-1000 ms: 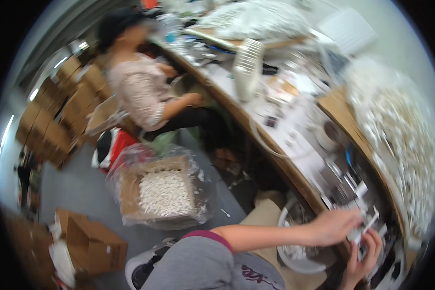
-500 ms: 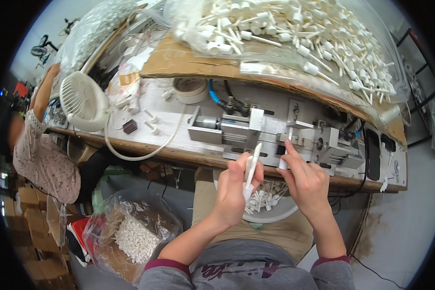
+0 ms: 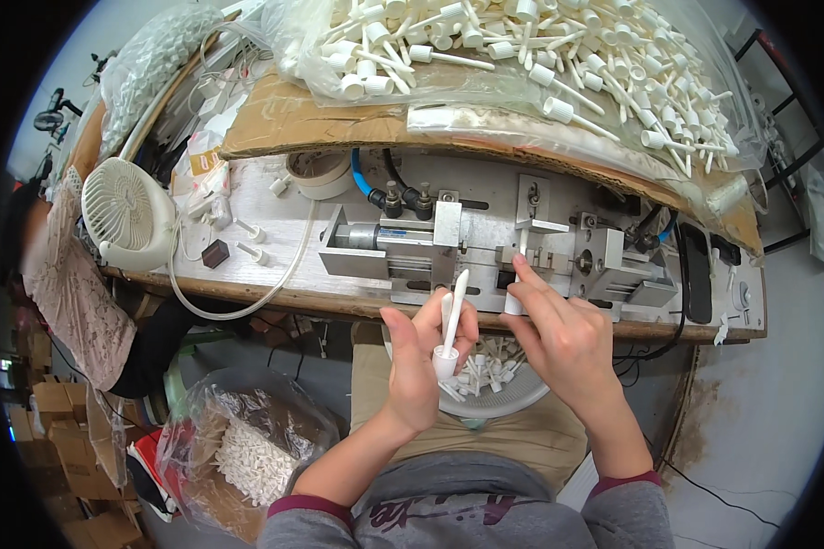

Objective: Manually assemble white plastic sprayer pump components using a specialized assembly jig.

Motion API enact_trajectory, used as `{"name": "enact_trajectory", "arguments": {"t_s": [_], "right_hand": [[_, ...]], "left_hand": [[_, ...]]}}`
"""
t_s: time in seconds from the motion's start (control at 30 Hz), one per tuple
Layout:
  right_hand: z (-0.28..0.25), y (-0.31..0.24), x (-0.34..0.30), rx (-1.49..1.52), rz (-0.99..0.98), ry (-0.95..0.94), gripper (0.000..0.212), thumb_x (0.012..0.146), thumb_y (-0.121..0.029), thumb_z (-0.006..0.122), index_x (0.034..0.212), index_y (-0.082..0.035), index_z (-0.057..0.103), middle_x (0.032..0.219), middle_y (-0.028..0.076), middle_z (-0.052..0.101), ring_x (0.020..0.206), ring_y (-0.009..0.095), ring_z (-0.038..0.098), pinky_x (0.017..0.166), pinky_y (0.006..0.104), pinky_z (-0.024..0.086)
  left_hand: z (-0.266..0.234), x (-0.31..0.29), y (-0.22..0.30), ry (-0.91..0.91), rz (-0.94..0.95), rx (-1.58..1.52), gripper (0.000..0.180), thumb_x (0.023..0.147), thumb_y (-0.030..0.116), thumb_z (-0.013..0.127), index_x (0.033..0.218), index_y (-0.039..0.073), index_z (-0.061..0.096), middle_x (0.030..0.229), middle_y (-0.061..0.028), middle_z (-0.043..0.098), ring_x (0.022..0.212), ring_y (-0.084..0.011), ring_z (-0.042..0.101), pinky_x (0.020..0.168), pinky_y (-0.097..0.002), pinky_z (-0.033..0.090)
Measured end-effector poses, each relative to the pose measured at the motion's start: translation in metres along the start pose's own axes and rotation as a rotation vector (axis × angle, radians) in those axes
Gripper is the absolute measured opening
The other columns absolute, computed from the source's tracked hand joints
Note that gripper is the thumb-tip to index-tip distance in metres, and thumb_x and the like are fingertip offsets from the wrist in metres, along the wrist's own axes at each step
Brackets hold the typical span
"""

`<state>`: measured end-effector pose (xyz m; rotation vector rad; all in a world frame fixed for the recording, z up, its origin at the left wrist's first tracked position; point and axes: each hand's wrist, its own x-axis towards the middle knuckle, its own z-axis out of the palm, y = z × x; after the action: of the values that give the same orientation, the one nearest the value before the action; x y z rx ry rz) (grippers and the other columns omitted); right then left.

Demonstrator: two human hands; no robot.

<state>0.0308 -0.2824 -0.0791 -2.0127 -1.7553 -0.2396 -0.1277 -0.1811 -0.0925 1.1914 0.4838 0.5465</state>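
Head view: the left hand's (image 3: 417, 371) fingers curl around a white stick (image 3: 459, 297), tip toward the bench (image 3: 279, 229) and cap (image 3: 445, 364) toward the person; a second white piece, partly hidden, lies alongside. Its thumb now stands off to the side, whereas half a second ago it lay over against the stick. The right hand (image 3: 563, 334) pinches narrowly on another white piece (image 3: 515, 302) at the jig (image 3: 536, 224), by the bench's near edge, as it did half a second ago; whether the jig grips it is hidden.

Below the hands, in front of that edge, the basin (image 3: 522, 392) holds more white pieces. Metal clamps (image 3: 394, 242) stand left and right of the jig, with a phone (image 3: 697, 274) near the right end. Toward the left end are two loose pieces (image 3: 252, 253) and a fan (image 3: 130, 220). Cardboard (image 3: 339, 123) along the far edge carries a big pile (image 3: 558, 55).

A second ago the view faced left along the bench, showing the seated co-worker whole; now mostly a sleeve (image 3: 82, 265) shows.
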Motion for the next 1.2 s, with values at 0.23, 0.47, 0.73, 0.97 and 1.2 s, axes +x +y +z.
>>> {"name": "enact_trajectory", "arguments": {"t_s": [0.23, 0.47, 0.73, 0.97, 1.2], "right_hand": [[-0.017, -0.029, -0.012, 0.354, -0.131, 0.111, 0.04, 0.074, -0.016, 0.084, 0.108, -0.004, 0.068, 0.099, 0.008, 0.066, 0.073, 0.023, 0.066, 0.062, 0.0325, 0.055], [-0.017, -0.007, -0.012, 0.314, 0.047, 0.12, 0.029, 0.077, 0.001, 0.075, 0.104, 0.001, 0.065, 0.12, 0.019, 0.062, 0.096, 0.03, 0.067, 0.08, 0.0355, 0.056], [-0.008, -0.013, 0.013, -0.208, -0.116, 0.006, 0.013, 0.071, -0.011, 0.065, 0.079, -0.005, 0.058, 0.113, 0.023, 0.071, 0.065, 0.014, 0.064, 0.059, 0.0267, 0.045], [-0.012, -0.011, 0.02, -0.257, -0.145, -0.119, 0.014, 0.069, -0.009, 0.066, 0.078, -0.005, 0.057, 0.111, 0.027, 0.071, 0.048, 0.013, 0.06, 0.054, 0.0248, 0.045], [-0.025, 0.002, 0.022, -0.083, -0.119, -0.084, 0.024, 0.073, -0.013, 0.075, 0.092, -0.002, 0.064, 0.109, 0.02, 0.073, 0.061, 0.016, 0.068, 0.056, 0.026, 0.048]], "left_hand": [[0.021, -0.005, -0.014, -0.05, 0.018, 0.108, 0.083, 0.097, 0.075, 0.007, 0.101, 0.005, 0.052, 0.077, 0.0002, 0.044, 0.072, -0.0098, 0.044, 0.064, -0.0252, 0.036], [0.009, -0.005, 0.005, -0.098, -0.036, -0.006, 0.052, 0.098, 0.016, 0.057, 0.145, 0.003, 0.039, 0.105, -0.0027, 0.045, 0.091, -0.0098, 0.047, 0.081, -0.0234, 0.042], [0.0, -0.002, 0.027, -0.124, 0.187, 0.29, 0.064, 0.089, -0.019, 0.051, 0.15, -0.004, 0.038, 0.134, -0.0152, 0.051, 0.12, -0.0217, 0.06, 0.104, -0.0332, 0.049], [-0.011, -0.004, 0.029, -0.003, 0.36, 0.396, 0.047, 0.074, -0.016, 0.076, 0.119, -0.007, 0.067, 0.116, -0.0156, 0.061, 0.096, -0.0227, 0.07, 0.082, -0.0297, 0.063], [-0.012, -0.001, 0.031, 0.082, 0.537, 0.667, 0.041, 0.069, -0.009, 0.082, 0.109, -0.002, 0.073, 0.124, -0.0167, 0.063, 0.09, -0.0171, 0.069, 0.076, -0.027, 0.062]]}}
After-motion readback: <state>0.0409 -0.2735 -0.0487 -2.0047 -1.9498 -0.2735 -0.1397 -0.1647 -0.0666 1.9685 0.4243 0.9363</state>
